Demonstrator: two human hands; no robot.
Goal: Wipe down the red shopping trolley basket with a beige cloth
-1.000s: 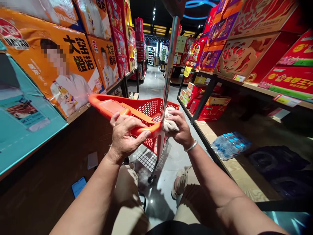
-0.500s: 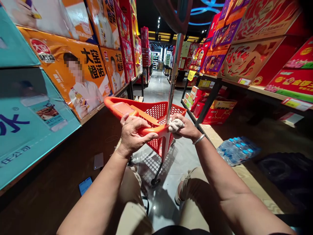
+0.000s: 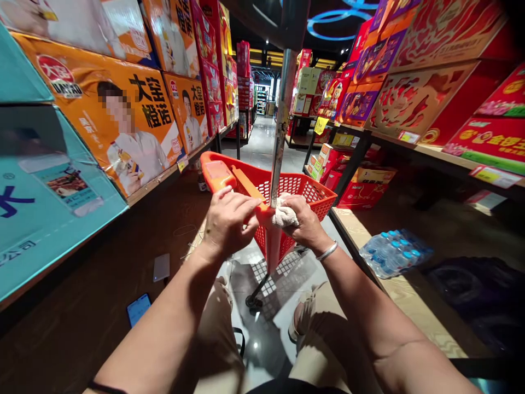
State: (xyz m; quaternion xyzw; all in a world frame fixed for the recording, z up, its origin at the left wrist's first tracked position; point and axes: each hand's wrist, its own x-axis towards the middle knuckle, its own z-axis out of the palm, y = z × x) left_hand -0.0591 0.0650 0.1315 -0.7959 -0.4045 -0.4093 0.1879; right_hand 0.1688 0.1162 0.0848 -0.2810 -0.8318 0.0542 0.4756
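A red-orange plastic shopping basket [image 3: 318, 191] on wheels stands between my knees. Its metal pull pole [image 3: 282, 115] rises from the near corner to a dark handle [image 3: 266, 22], partly cut off at the top. My left hand [image 3: 229, 221] grips the basket's near rim beside the orange carrying handle [image 3: 246, 183], fingers curled over it. In my closed right hand [image 3: 307, 224] is a bunched whitish cloth [image 3: 286, 212], pressed against the foot of the pole and the corner of the rim. Part of the rim is hidden behind my fingers.
Shelves flank me, with orange cartons [image 3: 102, 115] and a turquoise carton [image 3: 53, 180] left, red gift boxes [image 3: 422, 104] right. Low on the left lie a phone [image 3: 138, 310] and a pale flat device [image 3: 161, 267]. Wrapped water bottles [image 3: 394, 253] sit on the lower right shelf.
The basket has turned, its left end swinging right and its far right corner now showing more. The pole has shifted left. Both hands stay at the rim, the cloth still in my right.
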